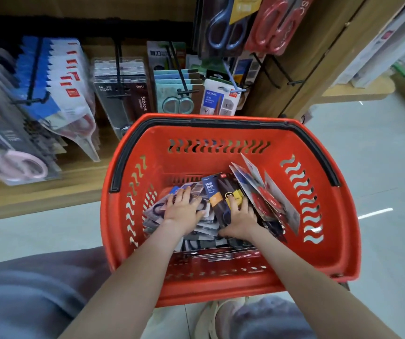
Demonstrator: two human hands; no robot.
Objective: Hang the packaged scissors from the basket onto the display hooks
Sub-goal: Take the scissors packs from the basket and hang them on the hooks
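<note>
A red shopping basket (221, 133) stands on the floor and holds several packaged scissors. Both my hands are inside it. My left hand (184, 209) lies flat, fingers straight, on a pile of grey-and-white packs (206, 228). My right hand (240, 216) has its fingers curled round the lower part of a dark pack with orange and yellow labels (218, 189). Red-and-white packs (265, 189) lean against the basket's right side. Black display hooks (292, 82) stick out of the wooden panel behind; one at the right is bare.
Hooks at the left and middle carry many scissor packs (72, 89). Blue and red scissors (252, 23) hang at the top. A wooden shelf edge (37, 192) runs left of the basket. My knees and a shoe (221, 319) sit below.
</note>
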